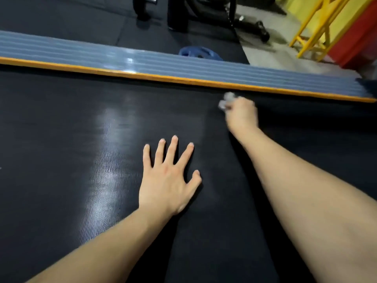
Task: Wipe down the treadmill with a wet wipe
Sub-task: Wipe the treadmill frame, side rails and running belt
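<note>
So the right hand (pixel 241 114) is curled around a scrunched-up wet wipe (pixel 226 102), a pale grayish wad sticking out past the knuckles on the far left side of the fist. The hand's a bit blurry, but the wipe is down on the black treadmill belt (pixel 61 129), right up near the belt's far edge. The left hand (pixel 168 176) is flat on the belt nearer to the camera, palm down, fingers spread wide and straight, holding nothing. There's a shiny streak of glare on the ribbed belt to the left of that hand.

Just past the wipe runs the treadmill's side rail (pixel 183 66), gray-blue with grooves and an orange strip (pixel 183 79) along the edge next to the belt. Beyond the rail, on the dark floor, a blue weight plate (pixel 199 53) peeks out. Farther back there's black gym equipment (pixel 177 13), and at far right a yellow frame (pixel 318 27) against a red and yellow wall. No containers anywhere that I can see.
</note>
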### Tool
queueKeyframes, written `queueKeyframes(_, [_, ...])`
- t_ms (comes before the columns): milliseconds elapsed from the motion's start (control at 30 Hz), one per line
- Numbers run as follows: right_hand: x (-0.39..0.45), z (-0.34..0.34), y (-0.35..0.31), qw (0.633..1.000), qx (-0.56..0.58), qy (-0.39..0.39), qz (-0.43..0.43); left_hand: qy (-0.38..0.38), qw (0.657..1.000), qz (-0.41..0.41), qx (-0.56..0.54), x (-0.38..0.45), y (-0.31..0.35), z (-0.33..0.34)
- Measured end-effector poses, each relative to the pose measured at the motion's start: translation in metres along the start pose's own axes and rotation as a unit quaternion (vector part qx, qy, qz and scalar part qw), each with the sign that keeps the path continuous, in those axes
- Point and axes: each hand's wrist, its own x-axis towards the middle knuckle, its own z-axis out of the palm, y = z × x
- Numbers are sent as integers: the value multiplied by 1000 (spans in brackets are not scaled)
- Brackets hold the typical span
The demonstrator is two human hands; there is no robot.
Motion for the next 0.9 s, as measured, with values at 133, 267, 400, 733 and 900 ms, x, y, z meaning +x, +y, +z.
queueKeyframes(133, [-25,2,-117,954,19,-143,-264,-17,1000,6,0,0,-1,-4])
queueKeyframes(267, [-17,-5,-70,953,-12,-62,-295,-7,1000,-2,9,0,0,-3])
queueKeyframes(400, [-1,3,68,999,-50,17,1,4,1000,-2,16,-4,2,-1])
queueKeyframes(733, [-68,-4,-99,944,85,-128,-292,-14,999,34,-26,-7,-8,-6])
queueKeyframes(900, [-46,-23,59,997,59,-49,29,-34,996,76,-8,-46,-51,-22])
